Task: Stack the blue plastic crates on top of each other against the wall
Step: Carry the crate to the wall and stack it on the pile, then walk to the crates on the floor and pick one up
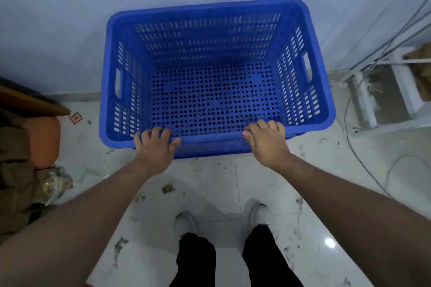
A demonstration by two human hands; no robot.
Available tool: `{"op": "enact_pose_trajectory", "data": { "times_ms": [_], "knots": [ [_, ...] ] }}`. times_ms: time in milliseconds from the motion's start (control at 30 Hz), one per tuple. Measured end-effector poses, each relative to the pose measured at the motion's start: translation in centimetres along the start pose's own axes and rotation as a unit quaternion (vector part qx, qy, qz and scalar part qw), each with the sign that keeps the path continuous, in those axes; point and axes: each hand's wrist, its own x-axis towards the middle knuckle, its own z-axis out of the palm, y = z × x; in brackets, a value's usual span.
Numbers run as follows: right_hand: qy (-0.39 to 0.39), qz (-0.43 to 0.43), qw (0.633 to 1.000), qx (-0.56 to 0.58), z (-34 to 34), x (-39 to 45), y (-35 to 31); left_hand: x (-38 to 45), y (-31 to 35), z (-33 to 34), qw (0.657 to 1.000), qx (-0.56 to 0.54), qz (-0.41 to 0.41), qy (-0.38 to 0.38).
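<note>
Blue crate [214,91], gripped at its near rim by left hand [155,145] and right hand [265,141], may snag the right-side cables [363,123] or tilt.

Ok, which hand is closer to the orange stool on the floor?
Left. The left hand grips the blue crate rim nearer the orange stool; the right hand grips farther along.

- No text, brand or number can be read anywhere.
- A small red-patterned card [75,118] lies on the floor [217,184]; its markings are too blurred.
</note>
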Motion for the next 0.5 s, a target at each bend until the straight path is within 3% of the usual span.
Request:
{"op": "enact_pose_trajectory", "data": {
  "times_ms": [367,500],
  "knots": [
    [-0.012,0.007,0.999,-0.040,-0.2,0.4,-0.4,0.8,0.1,-0.8,0.999,0.030,-0.004,-0.009],
    [-0.112,0.019,0.993,-0.033,-2.2,0.5,-0.4,0.1,1.4,-2.8,0.992,0.069,-0.055,-0.091]
  ]
}}
